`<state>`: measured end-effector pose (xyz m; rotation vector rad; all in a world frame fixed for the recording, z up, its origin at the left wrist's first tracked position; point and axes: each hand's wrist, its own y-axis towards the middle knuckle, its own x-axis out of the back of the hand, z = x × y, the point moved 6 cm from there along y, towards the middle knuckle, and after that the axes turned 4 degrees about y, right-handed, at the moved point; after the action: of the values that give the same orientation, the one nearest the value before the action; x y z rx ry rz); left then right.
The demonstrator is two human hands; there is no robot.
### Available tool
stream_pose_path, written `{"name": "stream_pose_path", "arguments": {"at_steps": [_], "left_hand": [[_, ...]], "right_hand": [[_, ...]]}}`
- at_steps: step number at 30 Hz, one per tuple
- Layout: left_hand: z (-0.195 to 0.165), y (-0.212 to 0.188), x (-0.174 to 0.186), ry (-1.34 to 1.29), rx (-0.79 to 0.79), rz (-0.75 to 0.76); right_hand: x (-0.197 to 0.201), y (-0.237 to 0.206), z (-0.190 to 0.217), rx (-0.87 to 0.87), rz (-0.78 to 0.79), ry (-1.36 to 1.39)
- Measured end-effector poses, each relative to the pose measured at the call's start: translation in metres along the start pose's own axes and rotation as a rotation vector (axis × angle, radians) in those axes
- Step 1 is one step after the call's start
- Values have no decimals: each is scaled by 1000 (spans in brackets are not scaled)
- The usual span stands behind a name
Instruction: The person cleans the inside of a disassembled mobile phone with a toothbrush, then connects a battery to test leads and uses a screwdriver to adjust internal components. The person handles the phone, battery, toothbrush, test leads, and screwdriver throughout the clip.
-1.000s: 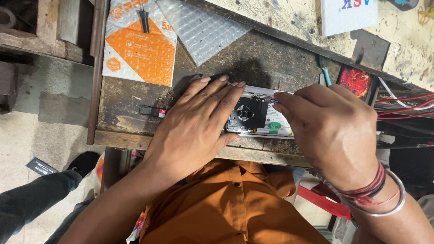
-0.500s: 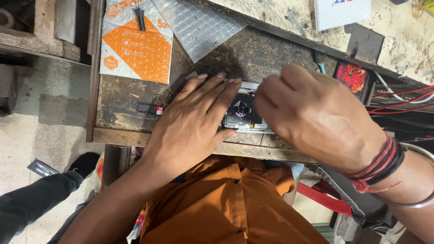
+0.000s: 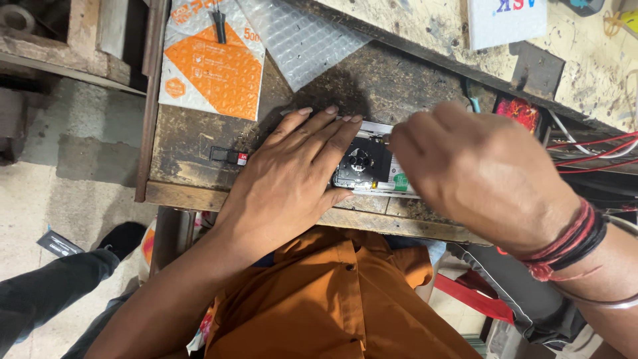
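Disc drive (image 3: 369, 166) pinned flat on the worn table (image 3: 193, 143), near its front edge.

Left hand (image 3: 292, 176) lies open, fingers (image 3: 319, 133) spread across the drive's left part; steady downward pressure there stops sliding. Right hand (image 3: 482, 173) hovers curled over the right end, blurred; whether it pinches anything I cannot tell. Small, light fingertip moves suit such delicate parts.

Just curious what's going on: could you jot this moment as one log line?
left hand: flat on silver device | right hand: over its right end, contact hidden | surface: worn bench
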<state>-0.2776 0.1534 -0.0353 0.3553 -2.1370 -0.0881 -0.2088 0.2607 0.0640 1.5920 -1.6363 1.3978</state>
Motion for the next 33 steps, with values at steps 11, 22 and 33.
{"name": "stream_pose_path", "arguments": {"at_steps": [11,22,33], "left_hand": [[-2,0,1,-7,19,13],[-5,0,2,17,2,-15],[-7,1,5,-6,28,4]], "right_hand": [[1,-4,-2,4,-55,-60],[8,-4,-3,-18,-28,81],[11,-8,-6,-78,-81,130]]}}
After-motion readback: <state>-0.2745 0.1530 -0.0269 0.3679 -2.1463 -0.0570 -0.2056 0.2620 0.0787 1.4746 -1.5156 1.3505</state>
